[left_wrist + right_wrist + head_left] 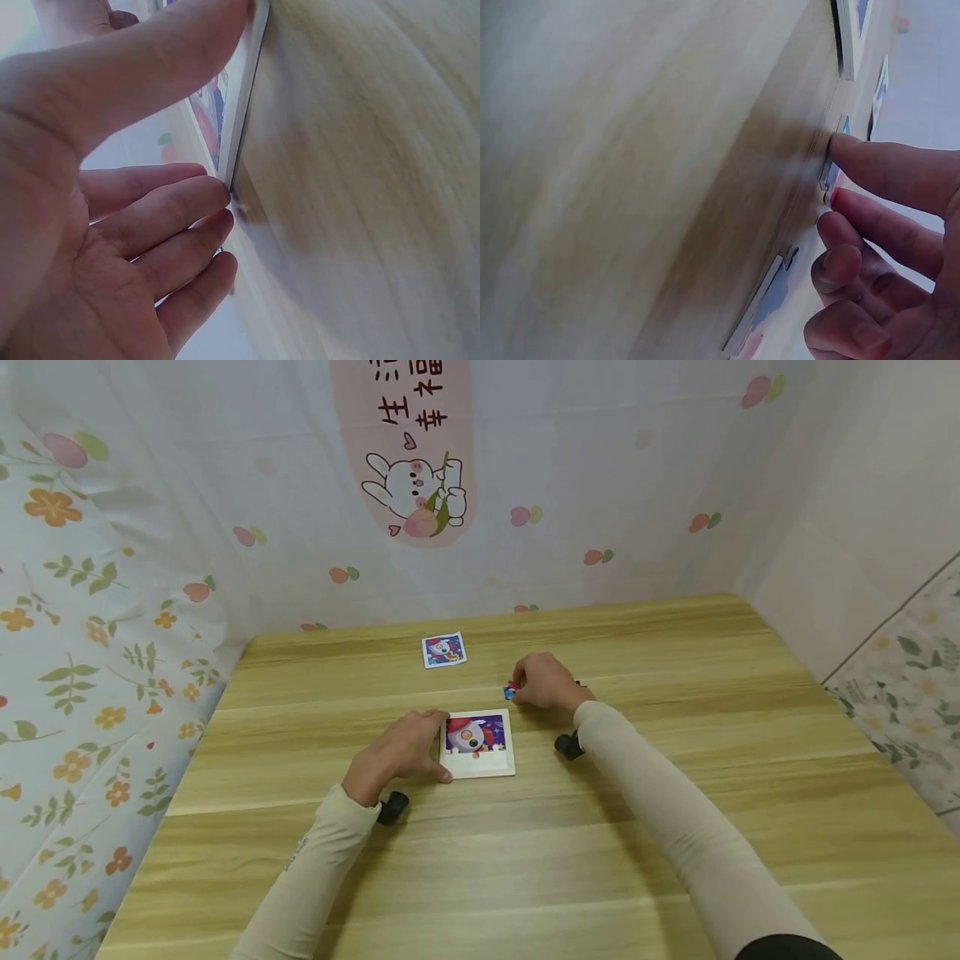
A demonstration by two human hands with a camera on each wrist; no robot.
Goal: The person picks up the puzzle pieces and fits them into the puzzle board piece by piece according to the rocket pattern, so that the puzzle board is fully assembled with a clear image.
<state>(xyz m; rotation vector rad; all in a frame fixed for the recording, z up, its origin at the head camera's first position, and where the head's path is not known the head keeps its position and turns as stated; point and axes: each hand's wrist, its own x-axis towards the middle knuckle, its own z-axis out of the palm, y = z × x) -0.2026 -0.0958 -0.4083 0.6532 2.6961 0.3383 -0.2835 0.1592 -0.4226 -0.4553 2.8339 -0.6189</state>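
A square white puzzle tray point(480, 765) lies on the table, its upper part filled with a picture of a white character in a red hat. My left hand point(405, 747) holds the tray by its left side, thumb at the near corner and fingertips at the far one. To the right of the tray, my right hand point(550, 683) pinches a small blue and red puzzle piece point(509, 692) between thumb and forefinger, close over the tabletop. In the right wrist view the other fingers are curled, and another puzzle piece point(769, 304) lies beside them.
A small picture card point(444, 650) of the same character lies behind the tray. The wooden table point(675, 860) ends at the back against a patterned cloth point(300, 510). Part of a piece point(579, 683) shows behind my right hand.
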